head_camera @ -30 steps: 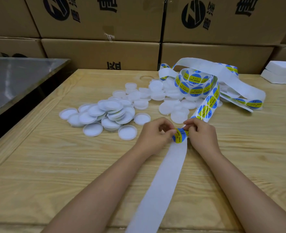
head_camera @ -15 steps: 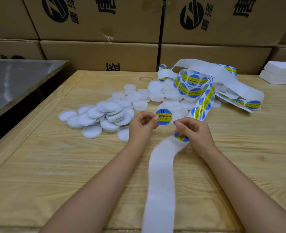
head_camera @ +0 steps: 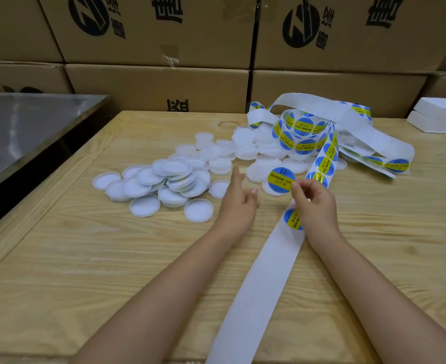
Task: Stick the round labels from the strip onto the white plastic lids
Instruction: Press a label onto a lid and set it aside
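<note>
A round blue and yellow label [head_camera: 281, 179] is peeled off and pinched at its edge by my right hand [head_camera: 315, 203]. That hand also lies over the white backing strip [head_camera: 258, 290], which runs from the table's front edge up to a tangled coil of labels [head_camera: 303, 135]. My left hand [head_camera: 239, 203] hovers open with fingers stretched toward the white plastic lids [head_camera: 169, 179], holding nothing. Two single lids [head_camera: 198, 210] [head_camera: 218, 188] lie just left of it.
The wooden table [head_camera: 85, 258] is backed by stacked cardboard boxes [head_camera: 158, 82]. A metal surface [head_camera: 19, 132] stands to the left across a dark gap. White foam pieces [head_camera: 439, 119] sit at the far right.
The label was peeled off by my left hand, then passed to my right hand. My left hand let go and now reaches toward the lids.
</note>
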A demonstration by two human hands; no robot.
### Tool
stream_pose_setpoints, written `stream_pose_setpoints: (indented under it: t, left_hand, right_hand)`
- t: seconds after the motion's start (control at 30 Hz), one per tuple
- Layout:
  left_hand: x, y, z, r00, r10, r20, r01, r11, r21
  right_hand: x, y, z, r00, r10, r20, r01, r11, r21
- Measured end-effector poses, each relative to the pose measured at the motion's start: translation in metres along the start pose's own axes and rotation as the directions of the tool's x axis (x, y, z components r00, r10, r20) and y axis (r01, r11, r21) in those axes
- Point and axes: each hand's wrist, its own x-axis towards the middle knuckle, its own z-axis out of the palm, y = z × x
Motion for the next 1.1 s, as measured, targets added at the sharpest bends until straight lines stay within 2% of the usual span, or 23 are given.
stream_pose_setpoints:
  t: [0.07, 0.1, 0.13, 0.17, 0.23, 0.3, 0.4, 0.5, 0.57, 0.63, 0.7, 0.8, 0.9, 1.0, 1.1]
  left_hand:
    - [0.004, -0.006, 0.002, 0.99, 0.119, 0.077, -0.135, 0.957, 0.256]
    - [0.005, -0.009, 0.005, 0.969, 0.178, 0.169, -0.235, 0.867, 0.438]
    - [0.006, -0.011, 0.008, 0.942, 0.203, 0.266, -0.326, 0.734, 0.595]
    - [0.006, -0.013, 0.013, 0.921, 0.2, 0.335, -0.384, 0.623, 0.682]
    - [0.006, -0.014, 0.017, 0.911, 0.178, 0.371, -0.404, 0.559, 0.724]
    - [0.007, -0.015, 0.015, 0.903, 0.261, 0.341, -0.429, 0.552, 0.715]
    - [0.004, -0.012, 0.013, 0.877, 0.378, 0.296, -0.471, 0.556, 0.685]
    - [0.001, -0.007, 0.011, 0.88, 0.382, 0.283, -0.468, 0.594, 0.654]
    - [0.0, -0.004, 0.009, 0.888, 0.372, 0.269, -0.456, 0.653, 0.604]
    - [-0.003, 0.001, 0.007, 0.915, 0.324, 0.241, -0.403, 0.776, 0.486]
    - [-0.004, 0.006, 0.004, 0.952, 0.242, 0.19, -0.292, 0.903, 0.314]
    - [-0.002, 0.011, -0.005, 0.987, 0.111, 0.116, -0.123, 0.988, 0.099]
    - [0.002, 0.011, -0.014, 0.997, 0.045, 0.059, -0.044, 0.999, -0.019]
    - [0.003, 0.011, -0.016, 0.996, -0.089, 0.029, 0.093, 0.971, -0.221]
    - [0.006, 0.011, -0.022, 0.961, -0.229, 0.156, 0.275, 0.858, -0.433]
  right_hand:
    - [0.004, 0.001, -0.003, 0.995, 0.055, -0.087, -0.051, 0.997, 0.05]
    - [0.006, 0.002, -0.005, 0.988, 0.082, -0.135, -0.071, 0.994, 0.083]
    - [0.007, 0.002, -0.007, 0.978, 0.105, -0.18, -0.084, 0.989, 0.12]
    - [0.008, 0.002, -0.009, 0.967, 0.127, -0.219, -0.093, 0.983, 0.16]
    - [0.008, 0.001, -0.011, 0.949, 0.168, -0.267, -0.104, 0.966, 0.237]
    - [0.008, 0.0, -0.012, 0.941, 0.185, -0.282, -0.105, 0.956, 0.276]
    - [0.007, -0.001, -0.011, 0.951, 0.164, -0.261, -0.095, 0.961, 0.261]
    - [0.005, -0.003, -0.008, 0.963, 0.14, -0.23, -0.074, 0.96, 0.271]
    - [0.003, -0.004, -0.008, 0.977, 0.103, -0.186, -0.05, 0.962, 0.268]
    - [0.001, -0.006, -0.007, 0.994, 0.069, -0.089, -0.045, 0.966, 0.253]
    - [-0.001, -0.007, -0.006, 0.998, 0.053, 0.026, -0.057, 0.971, 0.232]
    - [-0.003, -0.008, -0.006, 0.988, 0.013, 0.156, -0.048, 0.973, 0.224]
    - [-0.006, -0.008, -0.003, 0.975, -0.034, 0.22, -0.006, 0.984, 0.18]
    - [-0.008, -0.008, 0.0, 0.969, 0.017, 0.245, -0.08, 0.965, 0.251]
    - [-0.008, -0.007, 0.001, 0.967, 0.068, 0.247, -0.145, 0.94, 0.308]
